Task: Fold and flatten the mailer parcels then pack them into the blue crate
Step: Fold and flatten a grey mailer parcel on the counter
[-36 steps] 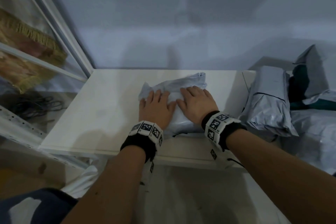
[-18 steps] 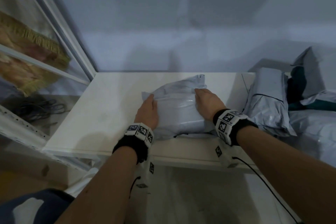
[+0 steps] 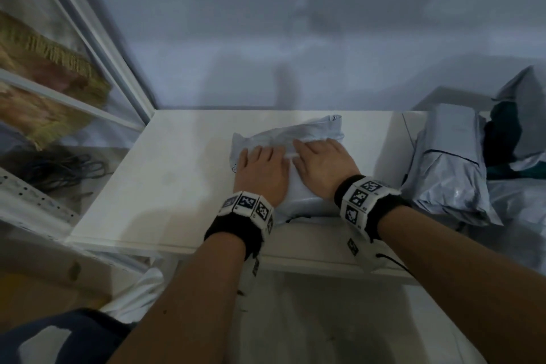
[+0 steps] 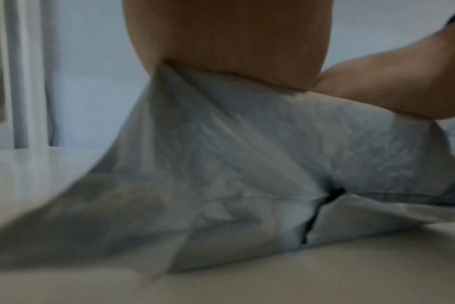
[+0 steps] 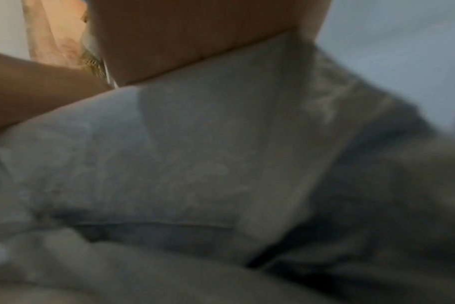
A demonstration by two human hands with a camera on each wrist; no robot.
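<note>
Mailer parcel (image 3: 310, 139): grey plastic, crumpled, lying on the white table (image 3: 177, 171) toward its near edge, roughly centred between the table's left side and the pile at right.

Left hand (image 3: 260, 174): flat on the parcel's left half, palm down, fingers straight and pressing; nothing gripped.

Right hand (image 3: 323, 167): flat on the parcel's right half, fingers extended and angled toward the left hand; thumb sides of both hands nearly meet over the middle. Pressing, not clutching.

Head view only: the full layout. Both wrists carry black bands with black-and-white marker tiles. A heap of further grey mailers (image 3: 449, 165) sits at the table's right end, just beside the right forearm, with something dark green among them. A white frame (image 3: 97, 47) stands at left, with fringed fabric (image 3: 56, 65) behind it and dark cables (image 3: 65, 170) below.

Left wrist view only: low angle under the palm. The left hand (image 4: 229, 39) bears down on the parcel (image 4: 247, 154), the plastic bulging beneath; a dark slit shows where folded layers meet near the tabletop (image 4: 26, 174). The right hand (image 4: 392, 88) rests on the same bulge.

Right wrist view only: blurred close-up of the parcel (image 5: 208, 164) under the right hand (image 5: 195, 35), folds overlapping; detail beyond that is unreadable.
</note>
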